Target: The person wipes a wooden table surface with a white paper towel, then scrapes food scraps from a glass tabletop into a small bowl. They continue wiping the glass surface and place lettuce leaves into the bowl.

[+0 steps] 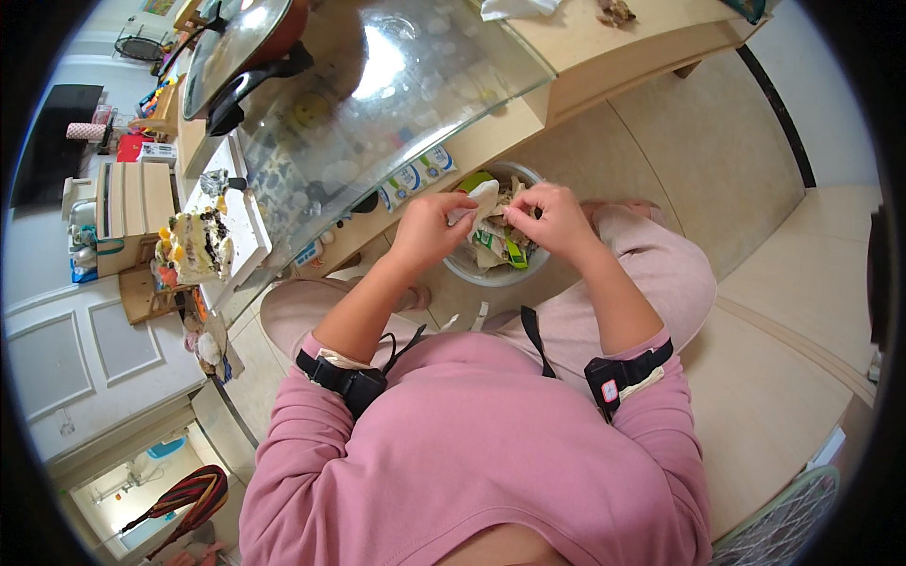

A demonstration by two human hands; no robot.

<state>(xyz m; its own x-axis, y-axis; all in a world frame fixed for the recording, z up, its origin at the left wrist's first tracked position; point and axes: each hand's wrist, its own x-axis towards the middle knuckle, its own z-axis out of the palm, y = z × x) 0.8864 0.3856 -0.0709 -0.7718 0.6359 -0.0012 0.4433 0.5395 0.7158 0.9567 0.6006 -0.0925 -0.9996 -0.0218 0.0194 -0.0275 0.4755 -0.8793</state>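
Observation:
Both of my hands are over a round waste bin [488,280] that stands on the floor between my legs. At the thumb and fingertips of my left hand [433,225] is a whitish, tissue-like piece [484,201], which the fingers pinch. My right hand [555,218] is at the bin's right side, thumb and index finger together; whether something small is between them cannot be made out. Inside the bin lie crumpled brown scraps [495,225], pale plastic wrapping and a bright green wrapper [517,253].
Ahead is a glass-topped wooden table [453,113]. On it stand a pan with a glass lid [237,53] and a partly cut cream cake [195,247] on a white board. A white tissue [520,7] and a brown scrap [614,13] lie at the far side. A bench seat [771,368] is at right.

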